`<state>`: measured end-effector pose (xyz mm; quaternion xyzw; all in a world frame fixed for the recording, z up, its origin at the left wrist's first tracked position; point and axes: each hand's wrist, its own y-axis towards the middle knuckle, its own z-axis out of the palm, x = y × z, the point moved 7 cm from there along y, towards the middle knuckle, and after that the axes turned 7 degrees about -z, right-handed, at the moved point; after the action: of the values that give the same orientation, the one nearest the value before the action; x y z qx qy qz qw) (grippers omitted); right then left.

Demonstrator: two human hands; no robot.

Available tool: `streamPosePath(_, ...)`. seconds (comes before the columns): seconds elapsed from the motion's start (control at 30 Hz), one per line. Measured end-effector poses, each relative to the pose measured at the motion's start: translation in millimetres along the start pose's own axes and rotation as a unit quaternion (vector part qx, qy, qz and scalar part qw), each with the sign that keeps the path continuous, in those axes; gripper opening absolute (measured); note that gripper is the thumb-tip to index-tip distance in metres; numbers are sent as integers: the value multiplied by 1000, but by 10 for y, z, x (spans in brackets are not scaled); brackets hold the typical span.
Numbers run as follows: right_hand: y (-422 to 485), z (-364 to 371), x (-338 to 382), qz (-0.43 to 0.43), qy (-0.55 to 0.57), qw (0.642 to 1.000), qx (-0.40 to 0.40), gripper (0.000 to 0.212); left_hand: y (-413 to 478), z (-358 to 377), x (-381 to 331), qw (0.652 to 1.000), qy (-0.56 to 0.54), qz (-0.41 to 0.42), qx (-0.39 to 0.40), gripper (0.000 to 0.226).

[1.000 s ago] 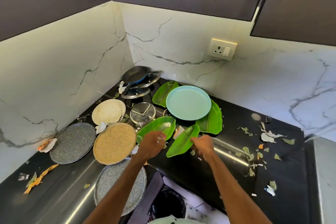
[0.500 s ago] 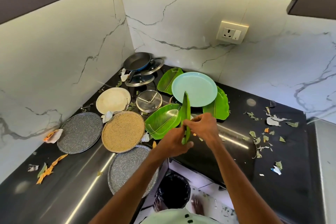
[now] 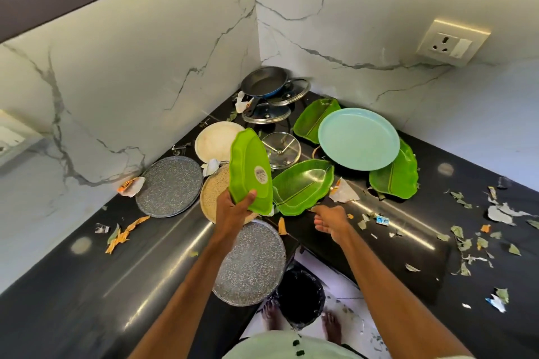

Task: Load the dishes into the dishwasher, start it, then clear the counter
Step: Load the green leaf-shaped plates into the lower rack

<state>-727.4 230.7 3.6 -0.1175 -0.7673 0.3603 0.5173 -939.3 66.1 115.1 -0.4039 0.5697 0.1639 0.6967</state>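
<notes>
Black tabletop is carrying a speckled grey plate nearest the person. Above it, the left hand is gripping a green leaf-shaped plate upright, underside showing, while the right hand, fingers curled on nothing, is hovering beside another leaf plate. Farther back, a pale blue plate is lying over more dishes.

No readable text anywhere.
A round sticker sits on the underside of the green leaf-shaped plate; its print is too blurred to read. Paper scraps near that plate show no legible words either.
</notes>
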Motion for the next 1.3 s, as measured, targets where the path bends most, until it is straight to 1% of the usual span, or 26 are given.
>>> streamPosePath(0.07, 173, 120, -37, 1, -12, 1000, -12, 23, 11, -114, 8, 1000, -4, -6, -8, 22)
streamPosePath(0.13, 276, 232, 20, -3, -5, 1000, -30, 23, -3, -188, 17, 1000, -2, -14, -14, 23)
streamPosePath(0.33, 408, 237, 104, 9, -27, 993, -114, 25, -57, -213, 13, 1000, -3, -24, 17, 24)
streamPosePath(0.4, 367, 195, 181, -11, -19, 991, -130, 25, -38, -237, 27, 1000, 4, -26, 15, 24)
streamPosePath(0.47, 243, 185, 338, -40, 13, 990, -131, 10, -6, -258, 48, 999, 15, -25, 15, 23)
streamPosePath(0.5, 212, 179, 396, -59, 28, 990, -125, 6, 12, -259, 55, 999, 20, -24, 17, 23)
streamPosePath(0.53, 202, 162, 441, -80, 26, 989, -120, 11, 34, -258, 67, 999, 22, -25, 19, 23)
streamPosePath(0.63, 247, 26, 464, -140, -42, 981, -129, 23, 88, -216, 78, 999, 23, -34, 35, 24)
streamPosePath(0.7, 329, -124, 348, -162, -65, 974, -143, 34, 103, -156, 79, 997, 22, -41, 55, 23)
streamPosePath(0.73, 253, -195, 333, -168, -79, 971, -149, 35, 114, -122, 89, 997, 24, -41, 67, 22)
streamPosePath(0.77, 13, -243, 418, -174, -82, 969, -154, 29, 118, -92, 95, 996, 29, -39, 76, 21)
streamPosePath(0.83, -294, -350, 436, -172, -79, 969, -157, 11, 128, -28, 124, 994, 47, -29, 91, 21)
streamPosePath(0.9, -431, -515, 300, -150, -67, 973, -164, 21, 126, 52, 182, 992, 74, -20, 104, 20)
streamPosePath(1.0, -583, -782, -6, -134, -82, 968, -196, 47, 75, 238, 308, 984, 111, -15, 140, 19)
streamPosePath(1.03, -722, -850, -50, -128, -91, 964, -212, 49, 32, 319, 341, 980, 120, -10, 156, 19)
streamPosePath(1.1, -981, -973, -140, -117, -108, 957, -245, 47, -78, 486, 381, 971, 145, 3, 189, 21)
streamPosePath(1.2, -1286, -1161, -288, -123, -117, 948, -270, 42, -293, 734, 403, 948, 201, 43, 243, 21)
streamPosePath(1.3, -1537, -1424, -444, -139, -119, 937, -298, 34, -525, 980, 449, 924, 238, 68, 291, 11)
